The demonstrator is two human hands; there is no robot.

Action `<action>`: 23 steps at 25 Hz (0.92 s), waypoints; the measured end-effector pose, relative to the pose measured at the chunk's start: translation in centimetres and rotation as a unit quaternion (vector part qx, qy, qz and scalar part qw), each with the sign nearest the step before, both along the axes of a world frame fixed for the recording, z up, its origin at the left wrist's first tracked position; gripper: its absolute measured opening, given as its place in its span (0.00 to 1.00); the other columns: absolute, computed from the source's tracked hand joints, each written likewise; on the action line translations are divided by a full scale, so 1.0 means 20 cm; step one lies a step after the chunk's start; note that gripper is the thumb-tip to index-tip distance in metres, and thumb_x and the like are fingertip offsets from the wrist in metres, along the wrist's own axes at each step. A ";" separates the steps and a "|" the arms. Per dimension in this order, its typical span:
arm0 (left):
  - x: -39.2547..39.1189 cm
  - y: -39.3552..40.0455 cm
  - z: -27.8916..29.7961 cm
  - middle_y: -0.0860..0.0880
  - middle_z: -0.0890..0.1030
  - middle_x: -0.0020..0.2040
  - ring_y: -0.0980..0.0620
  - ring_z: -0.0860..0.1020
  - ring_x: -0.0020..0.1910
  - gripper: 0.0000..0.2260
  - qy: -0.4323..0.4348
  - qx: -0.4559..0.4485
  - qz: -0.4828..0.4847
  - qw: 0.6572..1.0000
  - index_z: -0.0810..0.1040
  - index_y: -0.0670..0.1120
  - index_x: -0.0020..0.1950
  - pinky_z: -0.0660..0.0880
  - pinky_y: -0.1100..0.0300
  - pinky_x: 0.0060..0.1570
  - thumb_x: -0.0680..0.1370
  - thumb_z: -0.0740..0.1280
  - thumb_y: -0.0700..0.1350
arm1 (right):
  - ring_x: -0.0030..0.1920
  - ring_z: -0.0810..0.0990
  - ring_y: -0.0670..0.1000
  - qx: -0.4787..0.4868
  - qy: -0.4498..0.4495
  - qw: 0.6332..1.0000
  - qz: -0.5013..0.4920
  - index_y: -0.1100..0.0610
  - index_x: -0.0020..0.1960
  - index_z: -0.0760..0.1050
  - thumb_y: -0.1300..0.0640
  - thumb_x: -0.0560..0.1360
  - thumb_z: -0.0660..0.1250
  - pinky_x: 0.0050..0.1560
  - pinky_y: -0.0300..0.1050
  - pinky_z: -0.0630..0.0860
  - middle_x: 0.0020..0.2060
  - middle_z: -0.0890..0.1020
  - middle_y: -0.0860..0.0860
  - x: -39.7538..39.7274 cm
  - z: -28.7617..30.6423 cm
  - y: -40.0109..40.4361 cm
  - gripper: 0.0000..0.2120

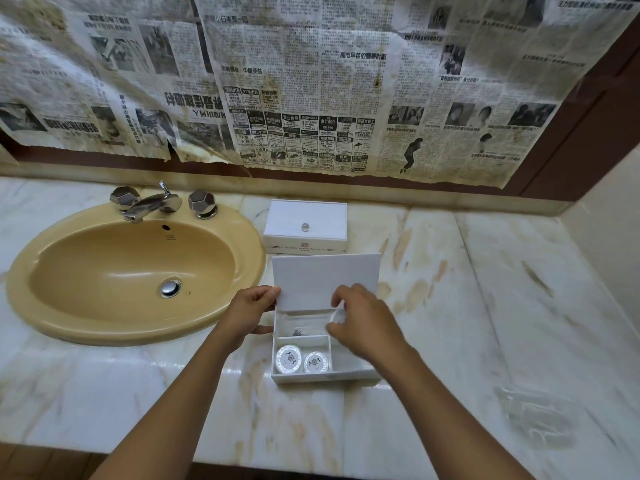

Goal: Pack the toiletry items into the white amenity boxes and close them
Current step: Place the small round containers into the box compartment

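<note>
We had the open white cardboard amenity box (325, 374) on the veined cream marble counter (485, 306), just right of the tan oval basin (69, 299). Our left hand (251, 311) pinched the left edge of the raised white lid (311, 277), fingers curled on it, thumb against the box's side. Our right hand (363, 323) pinched a small clear-wrapped item (337, 315) between curled fingertips over the back compartment, where a flat clear sachet (298, 325) already lay. Two round pleated white soaps (301, 359) sat side by side in the front left compartment; the front right one looked empty, though our wrist hid part of it.

To do this step well, we judged it best to keep the lid propped steady, lower the item flat so nothing stood proud of the dividers, and only then fold the lid down squarely.

A second white box with a small clear knob (305, 226) stood closed behind, near the chrome tap with faceted handles (152, 202). Yellowed, stained newspaper sheets (311, 81) covered the wall above a dark red-brown frame (588, 140). A crumpled clear wrapper (530, 414) lay well to the right on the counter.
</note>
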State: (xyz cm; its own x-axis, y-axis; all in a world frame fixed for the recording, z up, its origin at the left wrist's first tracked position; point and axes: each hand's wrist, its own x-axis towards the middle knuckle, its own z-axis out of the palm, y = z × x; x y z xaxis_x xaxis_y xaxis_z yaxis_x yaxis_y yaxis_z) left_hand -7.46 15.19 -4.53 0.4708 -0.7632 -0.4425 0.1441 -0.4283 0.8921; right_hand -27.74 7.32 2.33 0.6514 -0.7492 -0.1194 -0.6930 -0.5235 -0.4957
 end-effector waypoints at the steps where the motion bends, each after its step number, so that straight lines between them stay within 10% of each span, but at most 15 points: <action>1: 0.00 0.00 0.00 0.50 0.85 0.49 0.56 0.82 0.53 0.11 0.000 0.000 0.001 1.000 0.83 0.44 0.51 0.80 0.55 0.37 0.82 0.64 0.49 | 0.51 0.77 0.55 -0.001 0.007 1.000 0.025 0.51 0.55 0.73 0.53 0.70 0.69 0.48 0.44 0.70 0.52 0.74 0.50 0.03 -0.01 0.05 0.14; 15: -0.01 0.02 0.00 0.47 0.84 0.53 0.54 0.82 0.55 0.11 -0.015 -0.010 -0.010 1.000 0.83 0.44 0.52 0.80 0.57 0.38 0.82 0.64 0.49 | 0.55 0.75 0.58 -0.058 0.109 0.983 0.137 0.57 0.54 0.76 0.66 0.72 0.62 0.48 0.47 0.65 0.52 0.80 0.55 0.11 -0.15 0.18 0.13; 23: -0.04 0.08 -0.03 0.55 0.84 0.49 0.54 0.81 0.53 0.04 -0.070 -0.057 -0.039 0.995 0.81 0.51 0.52 0.79 0.54 0.51 0.80 0.67 0.43 | 0.55 0.77 0.58 -0.009 0.123 0.987 0.101 0.55 0.56 0.77 0.51 0.75 0.64 0.52 0.47 0.71 0.54 0.80 0.55 0.09 -0.17 0.21 0.13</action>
